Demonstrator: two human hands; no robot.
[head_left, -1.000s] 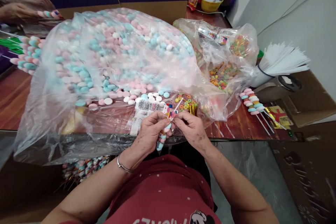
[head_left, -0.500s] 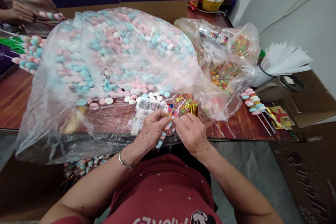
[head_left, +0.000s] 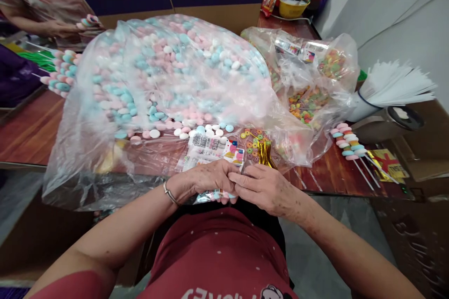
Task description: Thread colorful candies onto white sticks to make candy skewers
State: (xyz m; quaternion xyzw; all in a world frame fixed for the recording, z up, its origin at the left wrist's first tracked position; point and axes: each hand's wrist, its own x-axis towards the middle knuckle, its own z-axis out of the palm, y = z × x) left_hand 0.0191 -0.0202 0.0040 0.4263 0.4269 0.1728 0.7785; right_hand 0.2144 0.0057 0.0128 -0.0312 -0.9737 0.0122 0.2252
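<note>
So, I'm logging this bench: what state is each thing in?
Left hand, fingers curled, grip unclear
Right hand, fingers curled, meeting the left
Wrapped candy, partly hidden beneath the hands
Large clear bag, bulging
Gold strips, bunched
Right-side candy skewers, loaded, lying down
White sticks, fanned out in cup
Yellow bowl, filled

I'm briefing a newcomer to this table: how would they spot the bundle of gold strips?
Start at the huge clear bag of pink, blue and white candies. By its near edge, just beyond the wearer's right hand, small coloured rings lie beside the bundle of gold strips. The bundle's long, thin, shiny strips set it apart from those round pieces.
</note>
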